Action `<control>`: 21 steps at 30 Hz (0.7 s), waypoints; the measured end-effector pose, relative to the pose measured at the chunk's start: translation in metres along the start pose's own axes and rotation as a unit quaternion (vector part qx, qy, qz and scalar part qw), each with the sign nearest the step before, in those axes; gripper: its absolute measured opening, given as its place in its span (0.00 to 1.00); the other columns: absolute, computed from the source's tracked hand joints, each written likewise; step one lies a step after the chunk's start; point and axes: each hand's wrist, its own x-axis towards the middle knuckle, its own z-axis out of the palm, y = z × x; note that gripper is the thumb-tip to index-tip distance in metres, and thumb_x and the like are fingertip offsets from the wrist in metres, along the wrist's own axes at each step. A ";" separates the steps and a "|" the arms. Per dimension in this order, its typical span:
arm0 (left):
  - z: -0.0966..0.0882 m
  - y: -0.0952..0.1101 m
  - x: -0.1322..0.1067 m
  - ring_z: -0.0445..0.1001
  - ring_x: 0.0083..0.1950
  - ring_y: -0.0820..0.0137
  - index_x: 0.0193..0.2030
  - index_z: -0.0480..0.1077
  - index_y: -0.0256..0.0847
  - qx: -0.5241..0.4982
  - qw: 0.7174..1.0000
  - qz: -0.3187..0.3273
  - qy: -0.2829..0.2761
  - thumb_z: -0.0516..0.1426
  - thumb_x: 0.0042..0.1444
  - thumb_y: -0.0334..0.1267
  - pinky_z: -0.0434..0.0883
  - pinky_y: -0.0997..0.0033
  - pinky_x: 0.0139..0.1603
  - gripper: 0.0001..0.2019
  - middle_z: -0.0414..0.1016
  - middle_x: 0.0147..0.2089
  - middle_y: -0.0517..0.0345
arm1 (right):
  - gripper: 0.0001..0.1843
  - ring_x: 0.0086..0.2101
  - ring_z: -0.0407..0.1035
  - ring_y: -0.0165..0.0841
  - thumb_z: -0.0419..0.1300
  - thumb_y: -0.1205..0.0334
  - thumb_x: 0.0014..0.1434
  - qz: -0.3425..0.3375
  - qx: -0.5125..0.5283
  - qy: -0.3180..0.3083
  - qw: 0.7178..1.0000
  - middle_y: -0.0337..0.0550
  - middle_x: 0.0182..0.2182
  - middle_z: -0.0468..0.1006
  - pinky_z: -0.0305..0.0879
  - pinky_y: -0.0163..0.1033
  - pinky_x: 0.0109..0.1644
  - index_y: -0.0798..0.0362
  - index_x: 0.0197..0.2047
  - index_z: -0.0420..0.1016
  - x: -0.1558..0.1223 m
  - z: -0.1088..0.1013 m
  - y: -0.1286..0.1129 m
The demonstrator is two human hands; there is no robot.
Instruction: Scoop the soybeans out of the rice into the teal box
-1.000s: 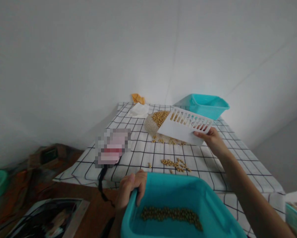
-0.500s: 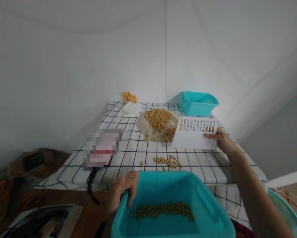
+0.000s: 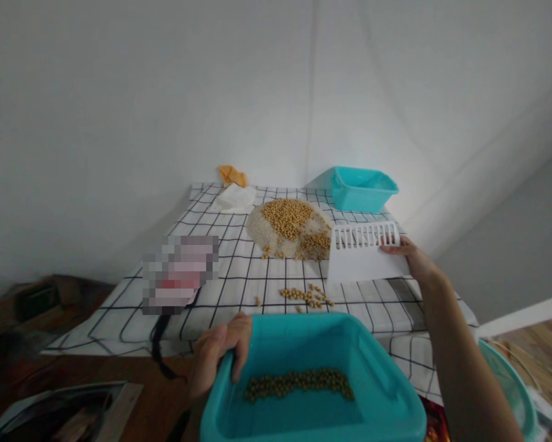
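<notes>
My left hand (image 3: pixel 225 347) grips the left rim of a turquoise plastic basin (image 3: pixel 377 374) at the table's near edge. A band of round beans (image 3: pixel 298 383) lies on the basin's floor. My right hand (image 3: pixel 409 255) holds a white plastic board (image 3: pixel 363 264) by its right end. A row of slots runs along the board's upper edge. The board stands tilted over the cloth, just right of a mound of pale grains (image 3: pixel 260 227) topped with yellow beans (image 3: pixel 285 215). Between mound and basin, loose yellow beans (image 3: pixel 306 296) are scattered on the cloth.
A checked cloth (image 3: pixel 234 270) covers the table. At its back right stands a second turquoise basin (image 3: pixel 363 199). A white crumpled bag (image 3: pixel 236 197) and an orange cloth (image 3: pixel 233 176) lie back left. A blurred-out pinkish object with a strap (image 3: pixel 163 344) lies front left.
The view has turned slightly right, shifting the table leftward. The white board has tilted and come slightly nearer and rightward relative to the mound. My left hand keeps its grip on the rim.
</notes>
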 end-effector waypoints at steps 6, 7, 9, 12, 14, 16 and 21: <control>-0.001 0.002 0.000 0.60 0.24 0.63 0.14 0.63 0.45 0.028 0.999 -0.022 0.002 0.42 0.72 0.54 0.64 0.56 0.49 0.35 0.62 0.17 0.59 | 0.22 0.39 0.81 0.48 0.75 0.53 0.44 -0.019 -0.007 -0.053 0.998 0.48 0.41 0.87 0.76 0.50 0.47 0.52 0.42 0.82 0.004 0.012 0.003; -0.001 0.003 0.000 0.60 0.25 0.63 0.14 0.62 0.45 0.030 0.999 -0.022 0.002 0.42 0.72 0.54 0.64 0.56 0.49 0.35 0.62 0.17 0.59 | 0.22 0.42 0.81 0.50 0.75 0.52 0.45 -0.033 -0.003 -0.050 0.998 0.49 0.42 0.87 0.75 0.51 0.50 0.51 0.44 0.82 0.004 0.014 0.003; -0.001 0.005 0.000 0.60 0.25 0.63 0.14 0.62 0.45 0.039 0.999 -0.022 0.003 0.41 0.73 0.54 0.64 0.56 0.50 0.35 0.62 0.17 0.59 | 0.23 0.46 0.80 0.51 0.74 0.50 0.47 -0.055 0.005 -0.041 0.998 0.48 0.44 0.87 0.74 0.53 0.54 0.50 0.45 0.82 0.006 0.019 0.003; -0.001 0.005 0.000 0.61 0.25 0.62 0.14 0.61 0.46 0.055 0.998 -0.027 0.007 0.41 0.72 0.54 0.65 0.56 0.50 0.34 0.62 0.17 0.58 | 0.23 0.49 0.79 0.52 0.74 0.48 0.48 -0.077 0.014 -0.037 0.996 0.48 0.45 0.87 0.73 0.54 0.56 0.49 0.46 0.83 0.006 0.023 0.003; -0.002 0.004 0.000 0.61 0.25 0.63 0.13 0.61 0.45 0.058 0.998 -0.026 0.007 0.42 0.72 0.54 0.65 0.56 0.49 0.34 0.62 0.16 0.58 | 0.22 0.50 0.79 0.52 0.74 0.48 0.49 -0.086 0.016 -0.038 0.995 0.47 0.46 0.87 0.72 0.53 0.57 0.49 0.45 0.83 0.006 0.026 0.004; -0.002 0.003 0.000 0.61 0.24 0.63 0.13 0.61 0.45 0.052 0.998 -0.022 0.004 0.42 0.72 0.54 0.64 0.57 0.48 0.35 0.62 0.16 0.58 | 0.22 0.51 0.78 0.50 0.75 0.48 0.49 -0.092 0.014 -0.047 0.995 0.47 0.47 0.86 0.72 0.52 0.58 0.49 0.45 0.84 0.005 0.030 0.005; -0.001 0.001 0.000 0.58 0.23 0.64 0.13 0.62 0.45 0.038 0.999 -0.020 0.013 0.43 0.72 0.55 0.63 0.57 0.48 0.35 0.61 0.16 0.60 | 0.22 0.51 0.78 0.48 0.76 0.48 0.48 -0.107 -0.003 -0.079 0.991 0.47 0.49 0.86 0.71 0.52 0.59 0.49 0.45 0.85 0.004 0.039 0.005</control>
